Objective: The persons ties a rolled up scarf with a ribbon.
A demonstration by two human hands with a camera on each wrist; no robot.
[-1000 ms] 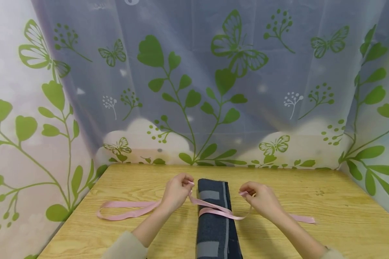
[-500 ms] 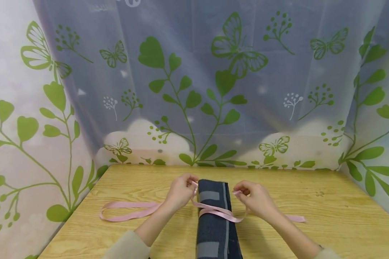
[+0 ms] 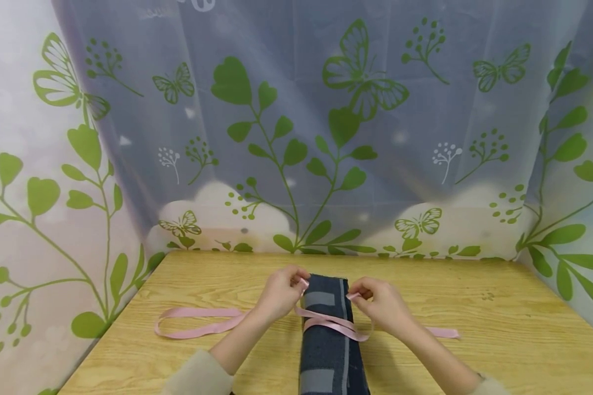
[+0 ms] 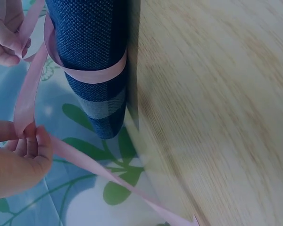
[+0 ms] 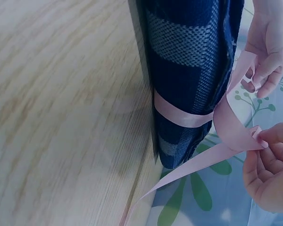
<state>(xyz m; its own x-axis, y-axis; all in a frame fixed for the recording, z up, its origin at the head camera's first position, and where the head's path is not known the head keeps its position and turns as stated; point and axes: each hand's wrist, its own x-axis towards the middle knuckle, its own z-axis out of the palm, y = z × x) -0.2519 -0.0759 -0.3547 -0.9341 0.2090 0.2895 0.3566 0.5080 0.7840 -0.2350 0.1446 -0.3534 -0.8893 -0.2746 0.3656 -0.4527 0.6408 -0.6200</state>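
Note:
A dark blue rolled cloth [image 3: 321, 345] with grey checks lies lengthwise on the table. Around it runs a pink ribbon [image 3: 331, 323], crossed on top of the roll. My left hand [image 3: 280, 291] pinches one part of the ribbon at the roll's upper left edge. On the other side my right hand [image 3: 379, 304] pinches another part between thumb and fingertips, just right of the roll. The left wrist view shows the ribbon [image 4: 96, 74] wrapped round the cloth and a tail running down from the left hand [image 4: 19, 162]. In the right wrist view the right hand [image 5: 271, 167] grips a fold of ribbon.
A long loop of the ribbon lies on the wooden table [image 3: 217, 274] at left, and a short tail lies at right. A curtain [image 3: 296, 137] with green leaves and butterflies hangs behind the table and along both sides.
Both hands have moved inward, closer to each other over the roll, each still holding ribbon. The ribbon's right tail has slid left, and the left loop has shifted slightly right.

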